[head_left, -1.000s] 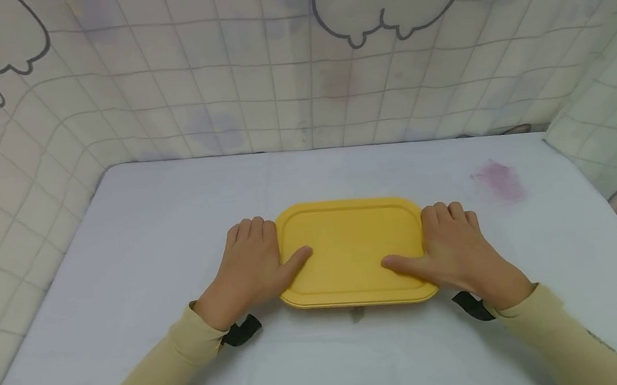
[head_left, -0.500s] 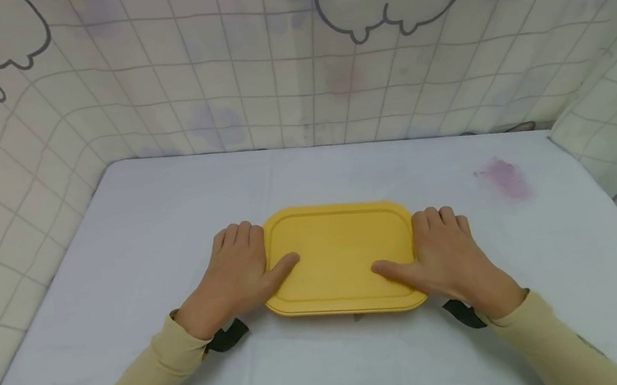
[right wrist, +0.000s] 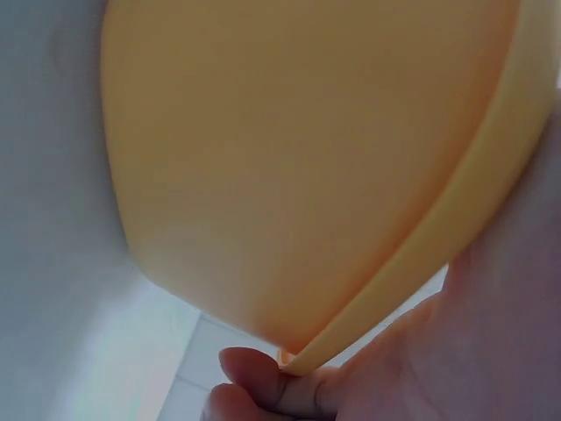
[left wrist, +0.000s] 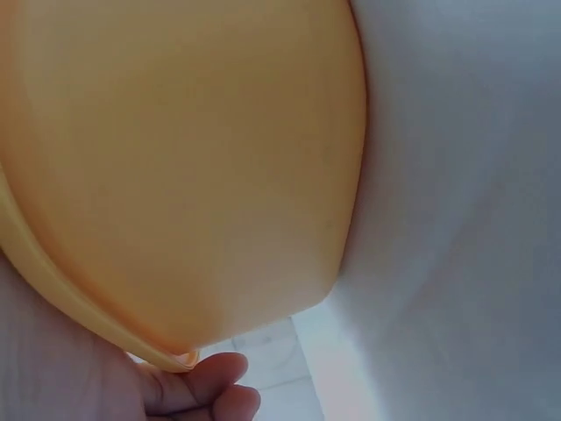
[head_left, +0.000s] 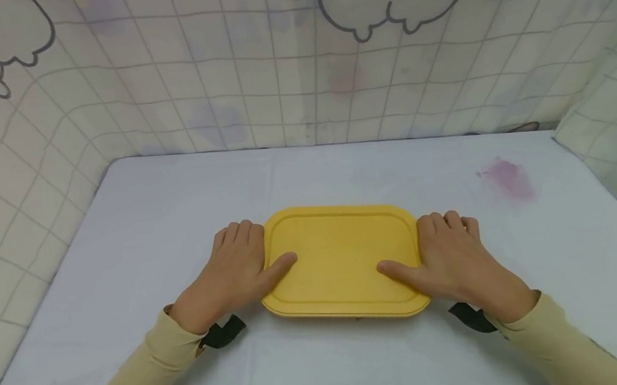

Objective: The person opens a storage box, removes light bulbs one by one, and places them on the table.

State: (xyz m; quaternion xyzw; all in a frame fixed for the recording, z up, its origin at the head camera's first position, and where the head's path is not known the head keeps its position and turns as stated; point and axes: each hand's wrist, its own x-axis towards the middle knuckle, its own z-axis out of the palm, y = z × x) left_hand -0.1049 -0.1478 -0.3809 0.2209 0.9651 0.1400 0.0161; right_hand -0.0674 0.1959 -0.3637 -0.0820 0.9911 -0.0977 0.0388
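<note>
A yellow rectangular storage box (left wrist: 210,175) with rounded corners and a flat yellow lid (head_left: 341,261) stands upright in the middle of the table, slightly askew. In both wrist views its side wall tapers down to the white cloth. My left hand (head_left: 232,269) grips the left end, thumb lying on the lid and fingers curled under the rim (left wrist: 79,303). At the right end my right hand (head_left: 451,256) holds on in the same way, with fingertips (right wrist: 250,373) tucked below the rim. What the box contains is hidden.
White cloth (head_left: 174,200) covers the table, with a pink stain (head_left: 510,179) at the back right. A grid-patterned curtain (head_left: 285,82) rises behind and along both sides. Dark straps (head_left: 224,332) show under the wrists.
The box, held by both hands, has shifted left and a little nearer to me. Most recently it has turned slightly, its right end coming closer.
</note>
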